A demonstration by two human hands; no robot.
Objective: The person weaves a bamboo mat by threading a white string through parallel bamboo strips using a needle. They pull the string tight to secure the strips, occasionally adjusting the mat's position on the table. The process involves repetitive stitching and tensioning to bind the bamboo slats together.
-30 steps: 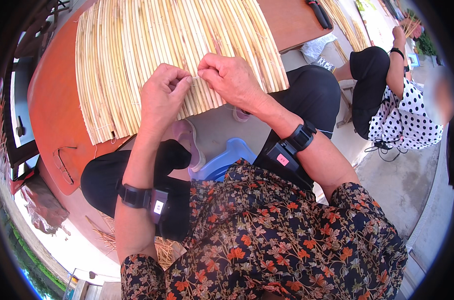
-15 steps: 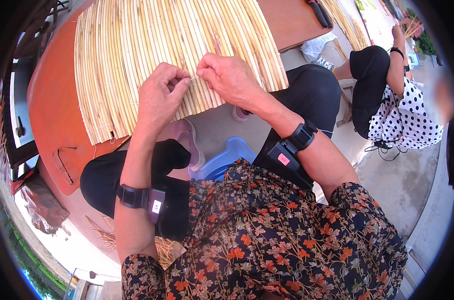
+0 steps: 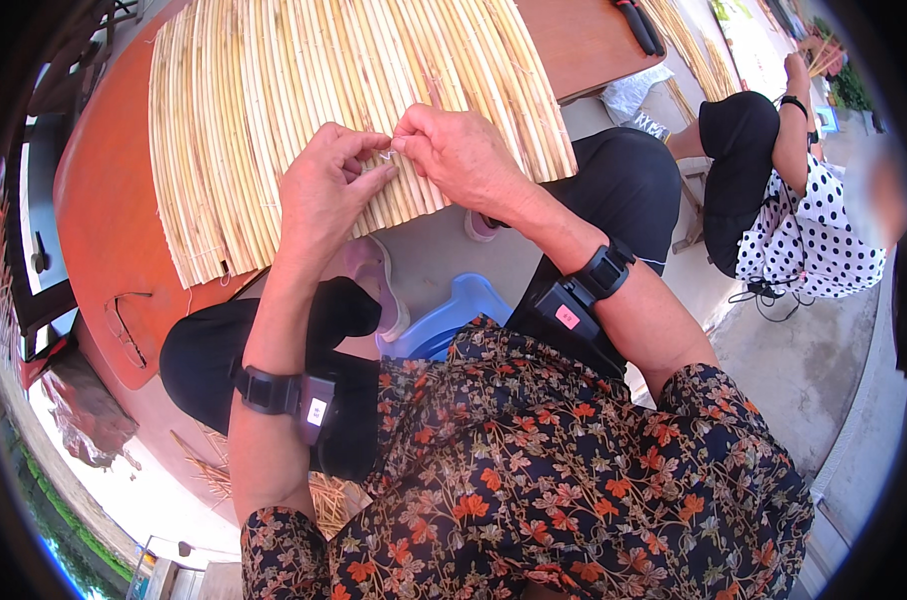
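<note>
A mat of pale straw-coloured stalks [image 3: 264, 130], laid side by side, rests on the table and overhangs its near edge. Over its near part, my right hand [image 3: 464, 155] pinches a thin white thread [image 3: 387, 156] between thumb and forefinger. My left hand [image 3: 326, 190] is right beside it, the thumb and forefinger parted with the thread in the gap. Its forefinger tip meets the right fingertips; the other left fingers are curled and partly hidden.
The reddish-brown table [image 3: 109, 230] carries eyeglasses [image 3: 126, 328] at left and a dark-handled tool [image 3: 639, 27] at the far right. A blue plastic basin or stool [image 3: 464, 300] is below between my legs. Another person [image 3: 804, 220] in a dotted top sits at right, near loose stalks [image 3: 709, 70].
My left thumb and forefinger have parted from their pinch, and the forefinger has reached to the right fingertips. My right hand stays nearly in place.
</note>
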